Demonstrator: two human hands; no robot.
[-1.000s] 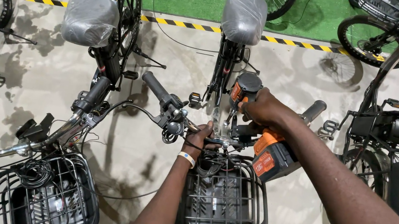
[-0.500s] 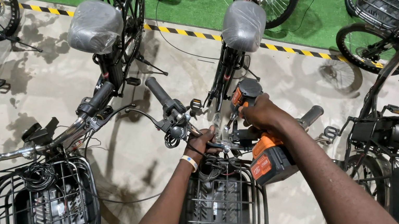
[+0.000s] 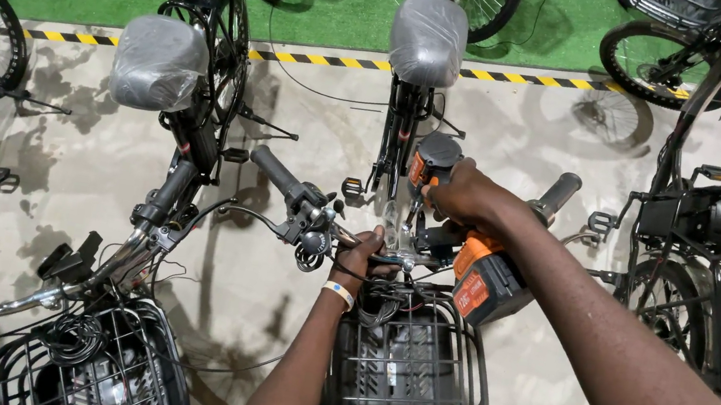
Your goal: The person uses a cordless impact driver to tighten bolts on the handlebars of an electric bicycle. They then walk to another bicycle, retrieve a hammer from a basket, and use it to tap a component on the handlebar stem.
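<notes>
2 hands work at frame centre: the right hand [image 3: 466,195] keeps a closed grip on an orange cordless drill [image 3: 467,257], while the left hand [image 3: 364,253] clasps the bicycle's handlebar stem [image 3: 391,255] above the front basket [image 3: 407,371].

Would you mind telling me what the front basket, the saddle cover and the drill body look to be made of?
Front basket: thin metal wire, black coated, judging by its welded grid. Saddle cover: clear plastic film, wrinkled and glossy, over a grey seat. Drill in the right hand: hard moulded plastic, orange and black, matte sheen. The left hand grips the handlebar stem.
</notes>
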